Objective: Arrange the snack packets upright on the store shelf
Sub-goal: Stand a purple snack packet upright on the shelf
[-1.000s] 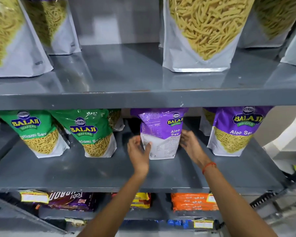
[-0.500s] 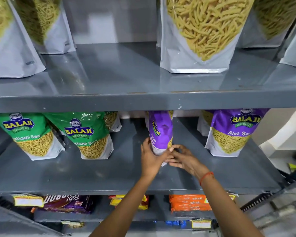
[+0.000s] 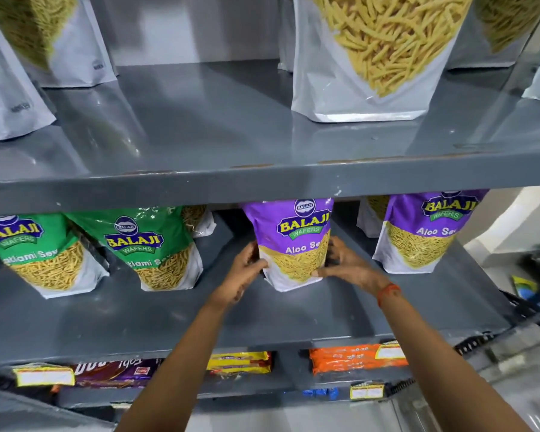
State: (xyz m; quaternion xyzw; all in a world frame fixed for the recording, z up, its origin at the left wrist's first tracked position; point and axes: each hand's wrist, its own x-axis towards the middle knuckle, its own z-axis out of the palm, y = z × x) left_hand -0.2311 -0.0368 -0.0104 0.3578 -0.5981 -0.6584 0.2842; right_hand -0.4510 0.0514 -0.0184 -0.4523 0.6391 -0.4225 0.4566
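Note:
A purple Aloo Sev packet (image 3: 293, 241) stands upright in the middle of the grey middle shelf (image 3: 169, 316), its front label facing me. My left hand (image 3: 247, 269) grips its lower left side and my right hand (image 3: 343, 263) grips its lower right side. A second purple Aloo Sev packet (image 3: 424, 232) stands upright to the right. Two green Balaji sev packets (image 3: 150, 247) (image 3: 41, 254) stand to the left, leaning slightly.
The upper shelf (image 3: 231, 126) holds large white packets of yellow sticks (image 3: 374, 57). Below, flat snack packs in orange (image 3: 349, 358), yellow (image 3: 237, 363) and dark purple (image 3: 116, 372) lie on the lower shelf. Bare shelf surface lies in front of the packets.
The purple packet was turned from back-facing, through edge-on, to front-facing. Both hands shifted from its edges to its lower sides as it turned.

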